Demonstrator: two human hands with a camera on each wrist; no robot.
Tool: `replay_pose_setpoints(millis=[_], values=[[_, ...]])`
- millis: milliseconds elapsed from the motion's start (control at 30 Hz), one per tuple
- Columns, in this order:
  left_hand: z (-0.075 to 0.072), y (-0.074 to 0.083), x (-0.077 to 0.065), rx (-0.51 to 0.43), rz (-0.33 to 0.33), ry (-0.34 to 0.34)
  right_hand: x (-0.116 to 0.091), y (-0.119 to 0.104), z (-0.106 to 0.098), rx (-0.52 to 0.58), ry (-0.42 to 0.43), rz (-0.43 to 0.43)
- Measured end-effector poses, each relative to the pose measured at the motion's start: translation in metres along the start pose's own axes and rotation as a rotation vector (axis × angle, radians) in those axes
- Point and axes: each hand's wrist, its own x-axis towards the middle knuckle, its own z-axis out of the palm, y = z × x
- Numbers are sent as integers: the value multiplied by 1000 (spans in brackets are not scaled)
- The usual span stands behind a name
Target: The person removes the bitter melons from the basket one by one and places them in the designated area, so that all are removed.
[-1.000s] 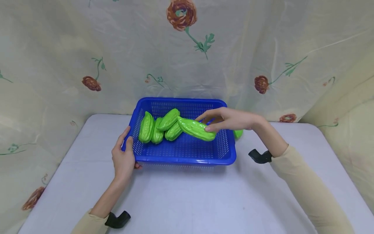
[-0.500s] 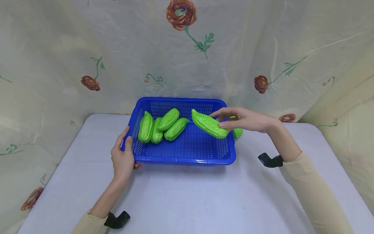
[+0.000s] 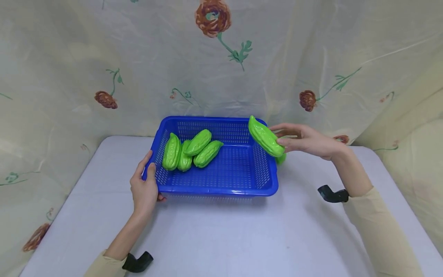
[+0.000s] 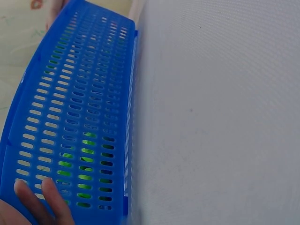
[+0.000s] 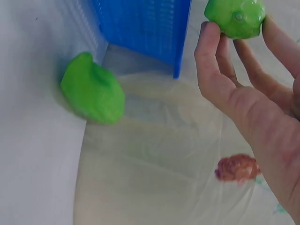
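Note:
My right hand pinches a glossy, ridged green bitter melon between thumb and fingers, above the right rim of a blue plastic basket. The melon is tilted, its pointed end up and to the left. In the right wrist view the blunt end of this melon shows at the fingertips. My left hand grips the basket at its near left corner; in the left wrist view its fingers lie against the slotted wall. Several similar bitter melons lie together in the basket's left half.
On the table just right of the basket lies another green piece, mostly hidden behind the held melon in the head view. A flowered cloth hangs behind the table and at both sides.
My right hand has carried the bitter melon rightward and a little up, from over the basket's middle to its right rim. The left hand keeps its grip on the basket.

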Motion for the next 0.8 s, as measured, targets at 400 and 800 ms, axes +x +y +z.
replay_pose_setpoints(millis=[400,800], values=[[0,0,0,-10,12,-14,-15,27,-19,185,74,37],[-1,0,1,-8,-2,-16,-25,60,-32,327,123,65]])
